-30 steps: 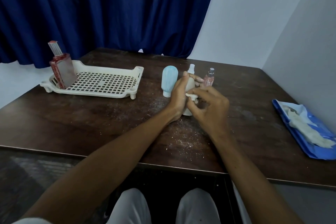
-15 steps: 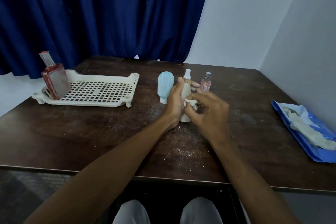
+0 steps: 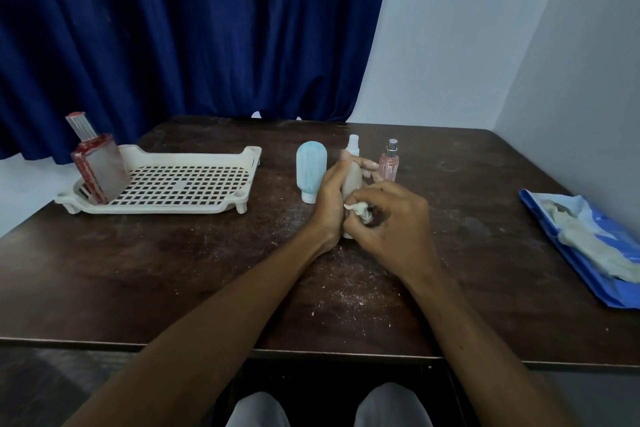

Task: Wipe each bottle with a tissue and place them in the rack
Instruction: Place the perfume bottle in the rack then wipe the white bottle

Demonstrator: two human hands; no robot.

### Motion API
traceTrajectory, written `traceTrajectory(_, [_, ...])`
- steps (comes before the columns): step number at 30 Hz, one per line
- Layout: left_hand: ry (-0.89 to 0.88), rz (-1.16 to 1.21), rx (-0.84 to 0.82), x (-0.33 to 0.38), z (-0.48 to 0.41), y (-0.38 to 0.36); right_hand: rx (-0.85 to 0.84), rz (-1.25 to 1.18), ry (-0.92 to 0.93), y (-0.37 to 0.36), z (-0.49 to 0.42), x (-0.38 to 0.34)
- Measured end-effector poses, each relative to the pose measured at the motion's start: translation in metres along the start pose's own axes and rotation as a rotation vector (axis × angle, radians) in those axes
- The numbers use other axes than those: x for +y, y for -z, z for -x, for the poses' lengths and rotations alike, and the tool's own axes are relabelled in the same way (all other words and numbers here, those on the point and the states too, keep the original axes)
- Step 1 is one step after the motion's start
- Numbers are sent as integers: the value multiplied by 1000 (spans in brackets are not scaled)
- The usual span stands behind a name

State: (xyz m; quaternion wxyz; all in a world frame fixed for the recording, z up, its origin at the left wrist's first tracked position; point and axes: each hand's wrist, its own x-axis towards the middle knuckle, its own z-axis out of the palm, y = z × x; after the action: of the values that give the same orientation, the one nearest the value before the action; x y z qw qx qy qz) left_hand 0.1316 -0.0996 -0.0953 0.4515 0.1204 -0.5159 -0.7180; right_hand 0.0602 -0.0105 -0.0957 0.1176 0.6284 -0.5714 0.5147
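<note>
Now left hand [image 3: 330,198] grips the beige bottle [image 3: 353,180]; right hand [image 3: 391,218] pinches tissue [image 3: 358,209] against it

Dark wooden table [image 3: 138,288], surface worn. Pale specks [image 3: 346,302] scattered from the middle toward the front edge. Blue plastic wrapper [image 3: 609,222] lies flat at the right edge, with pale crumpled material on it. Dark blue curtain [image 3: 194,28] hangs behind the far edge. White wall [image 3: 450,28] meets the far right corner.
</note>
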Motion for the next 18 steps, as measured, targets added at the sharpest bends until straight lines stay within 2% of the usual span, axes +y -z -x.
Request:
traceTrajectory(3, [11,-29,10,2,-1,-1,25,32,-26,3,-2,2])
traceTrajectory(7, [21,-50,49,2,0,-1,151,39,-148,11,-4,4])
traceTrajectory(9, [15,-45,54,2,1,-1,190,32,-138,12,-5,4])
traceTrajectory(14, [-2,-47,66,3,3,0,86,22,-27,6,-4,5])
traceTrajectory(18, [-8,-39,64,5,3,-1,54,59,-47,7,-3,8])
